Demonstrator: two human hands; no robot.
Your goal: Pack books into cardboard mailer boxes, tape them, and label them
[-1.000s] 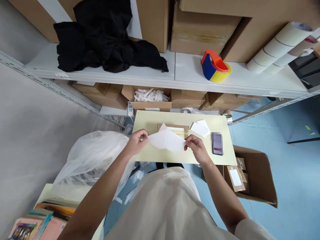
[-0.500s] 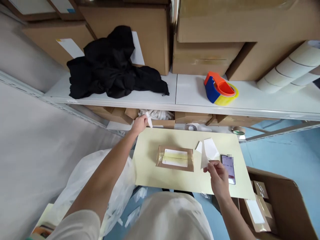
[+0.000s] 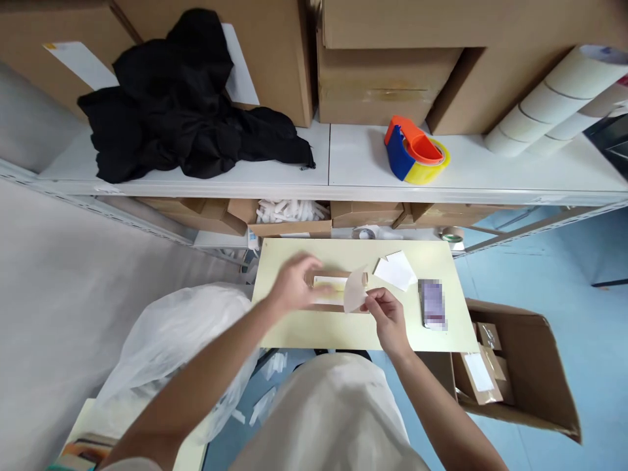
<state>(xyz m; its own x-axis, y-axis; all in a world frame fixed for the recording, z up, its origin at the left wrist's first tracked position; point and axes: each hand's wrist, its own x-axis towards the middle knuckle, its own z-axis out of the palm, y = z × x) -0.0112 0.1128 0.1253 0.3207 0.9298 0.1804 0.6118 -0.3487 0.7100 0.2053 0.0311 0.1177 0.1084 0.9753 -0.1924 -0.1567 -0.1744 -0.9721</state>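
Observation:
A small pale yellow table (image 3: 304, 333) stands in front of me. On it lies a flat brown packet with a white label (image 3: 328, 283). My left hand (image 3: 293, 284) hovers over the packet's left end, blurred; whether it holds anything is unclear. My right hand (image 3: 387, 314) pinches a translucent paper envelope (image 3: 354, 292) held just over the packet's right end. A few white paper pieces (image 3: 395, 269) lie to the right, and a phone (image 3: 434, 304) lies beyond them.
A white shelf (image 3: 343, 157) carries black cloth (image 3: 171, 104), a tape dispenser (image 3: 415, 149), paper rolls (image 3: 549, 98) and cardboard boxes. Below it is a box of small white items (image 3: 287, 210). An open carton (image 3: 515, 366) sits at right, a plastic bag (image 3: 181, 347) at left.
My left hand came back from the box of white items under the shelf to the packet. My right hand moved left with the envelope from near the phone to the packet.

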